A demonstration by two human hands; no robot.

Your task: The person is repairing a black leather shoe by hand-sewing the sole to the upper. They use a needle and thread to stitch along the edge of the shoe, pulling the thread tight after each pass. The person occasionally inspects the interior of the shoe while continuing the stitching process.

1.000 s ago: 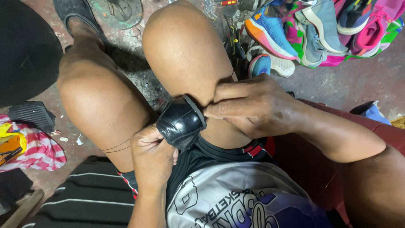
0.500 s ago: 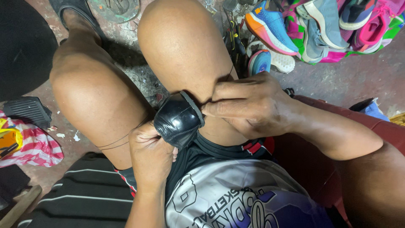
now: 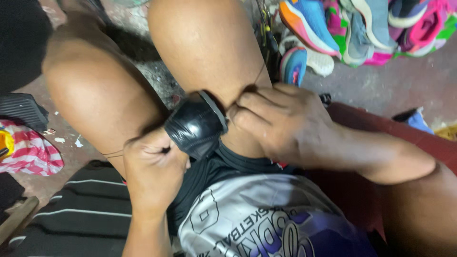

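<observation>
The whole scene has slid left and slightly up in the frame since a second ago. The black shoe toe (image 3: 196,124) wedged between the knees now sits a little left of centre, tilted so its glossy cap faces more to the lower left. The left hand (image 3: 154,173) has dropped lower and its fist has closed tighter just beneath the toe. The right hand (image 3: 281,126) has crept closer along the thigh, its fingertips (image 3: 238,114) now pressed at the toe's rim. The sandalled foot once visible at the upper left has left the frame, and the pile of coloured sneakers (image 3: 362,28) now reaches further toward the top centre.
</observation>
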